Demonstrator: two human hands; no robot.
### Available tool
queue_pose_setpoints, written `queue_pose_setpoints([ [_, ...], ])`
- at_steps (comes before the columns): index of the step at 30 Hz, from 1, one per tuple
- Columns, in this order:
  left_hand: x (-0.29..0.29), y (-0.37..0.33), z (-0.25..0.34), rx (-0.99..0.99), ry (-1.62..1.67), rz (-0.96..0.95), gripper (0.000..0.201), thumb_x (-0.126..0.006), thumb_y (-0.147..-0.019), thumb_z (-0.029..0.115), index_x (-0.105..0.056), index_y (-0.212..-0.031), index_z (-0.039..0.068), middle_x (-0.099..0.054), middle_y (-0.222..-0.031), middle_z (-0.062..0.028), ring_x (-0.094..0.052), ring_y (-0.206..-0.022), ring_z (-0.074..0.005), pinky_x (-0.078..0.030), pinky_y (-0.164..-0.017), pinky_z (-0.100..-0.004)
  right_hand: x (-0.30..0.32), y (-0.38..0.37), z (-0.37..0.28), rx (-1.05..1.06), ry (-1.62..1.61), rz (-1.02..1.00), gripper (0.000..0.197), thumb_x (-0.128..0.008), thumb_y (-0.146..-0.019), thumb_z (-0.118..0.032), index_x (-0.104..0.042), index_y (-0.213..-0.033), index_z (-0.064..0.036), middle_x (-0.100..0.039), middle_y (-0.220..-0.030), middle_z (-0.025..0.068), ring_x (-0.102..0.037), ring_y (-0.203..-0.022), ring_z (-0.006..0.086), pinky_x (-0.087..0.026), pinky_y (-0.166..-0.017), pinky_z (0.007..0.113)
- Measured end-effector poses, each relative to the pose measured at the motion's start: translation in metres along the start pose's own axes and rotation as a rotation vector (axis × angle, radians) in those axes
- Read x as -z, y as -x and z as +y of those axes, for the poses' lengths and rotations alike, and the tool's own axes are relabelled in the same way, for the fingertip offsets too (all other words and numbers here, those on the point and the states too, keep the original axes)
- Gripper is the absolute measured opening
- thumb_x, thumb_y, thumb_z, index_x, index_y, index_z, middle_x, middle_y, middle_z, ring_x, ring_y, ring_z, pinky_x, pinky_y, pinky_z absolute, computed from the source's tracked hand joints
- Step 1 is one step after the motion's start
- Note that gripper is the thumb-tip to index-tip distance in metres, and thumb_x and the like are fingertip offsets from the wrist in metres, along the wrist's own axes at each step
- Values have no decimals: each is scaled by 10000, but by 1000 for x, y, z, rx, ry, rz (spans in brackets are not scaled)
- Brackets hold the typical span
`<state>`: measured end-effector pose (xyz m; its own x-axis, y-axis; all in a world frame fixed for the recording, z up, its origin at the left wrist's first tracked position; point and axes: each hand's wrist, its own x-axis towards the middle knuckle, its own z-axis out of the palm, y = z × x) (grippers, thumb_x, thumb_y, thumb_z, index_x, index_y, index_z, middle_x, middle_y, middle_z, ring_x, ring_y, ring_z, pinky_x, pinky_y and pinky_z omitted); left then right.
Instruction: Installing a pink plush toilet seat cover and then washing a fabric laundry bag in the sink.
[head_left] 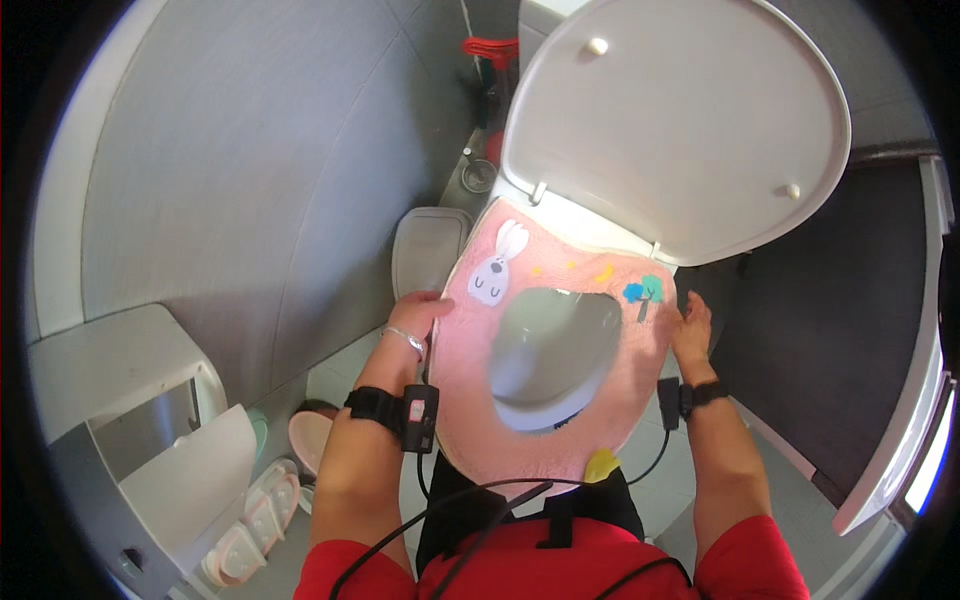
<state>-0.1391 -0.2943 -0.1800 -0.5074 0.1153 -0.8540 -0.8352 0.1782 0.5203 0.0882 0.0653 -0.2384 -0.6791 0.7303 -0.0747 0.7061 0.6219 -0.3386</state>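
looking down on a pale pink, fuzzy, ring-shaped toilet seat cover (460, 390), spread in front of an upright white plastic toilet lid (680, 120) and framing a glossy white ceramic toilet bowl (550, 350). near the hinges, can see on it a white rabbit-face patch (489, 283) at left and a blue-and-green tree patch (652, 288) at right; at the front edge, a small yellow tab (602, 466). with the left hand (418, 312), touching the cover's left edge, thumb on top; cannot tell, with some fingers hidden, whether gripping or only resting. with the right hand (692, 325), just at the cover's right edge, fingers loosely curled and parted in an open pose. wearing a silver bracelet (407, 340) on the left wrist, a small black box (420, 418) strapped to the left forearm, and red sleeves (750, 560). beside the toilet, near the grey wall (230, 200), a grey lidded bin (430, 250).
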Motion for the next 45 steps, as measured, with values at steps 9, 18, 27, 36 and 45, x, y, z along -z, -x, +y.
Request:
queue_pose_setpoints([
  [9,12,1,23,33,-355,-83,362,-728,-666,203,-602,-936,-3,-611,-776,-57,-564,-642,-151,-466,-542,-288,17,18,-213,550,-683,-746,253,-604,-771,-126,-578,-1015,-65,-581,-919,107,-573,-765,246,-461,-737,325],
  [18,17,-4,26,40,-415,-166,370,-735,-670,251,-603,-911,4,-610,-806,-60,-572,-678,-161,-487,-558,-291,9,88,-257,274,-452,-709,250,-647,-707,-201,-529,-871,-55,-552,-834,118,-534,-802,323,-436,-706,394],
  [27,31,-10,21,87,-258,-287,343,-690,-723,190,-566,-984,6,-584,-756,-58,-562,-648,-145,-475,-556,-268,15,76,-308,1214,-453,-700,263,-682,-643,-274,-625,-806,-74,-568,-892,60,-495,-950,247,-366,-864,349],
  [36,51,-10,17,81,-30,-424,281,-556,-840,175,-535,-1082,32,-609,-889,-79,-592,-763,-161,-484,-646,-276,6,96,-324,1142,-62,-676,166,-599,-677,-253,-682,-718,-116,-580,-833,45,-475,-963,221,-319,-891,386],
  [45,59,-11,-2,45,240,-450,287,-512,-867,228,-524,-1094,53,-594,-894,-108,-595,-783,-208,-488,-672,-319,-4,98,-317,1166,-315,-728,100,-569,-667,-180,-656,-654,-132,-579,-792,52,-506,-859,198,-327,-861,371],
])
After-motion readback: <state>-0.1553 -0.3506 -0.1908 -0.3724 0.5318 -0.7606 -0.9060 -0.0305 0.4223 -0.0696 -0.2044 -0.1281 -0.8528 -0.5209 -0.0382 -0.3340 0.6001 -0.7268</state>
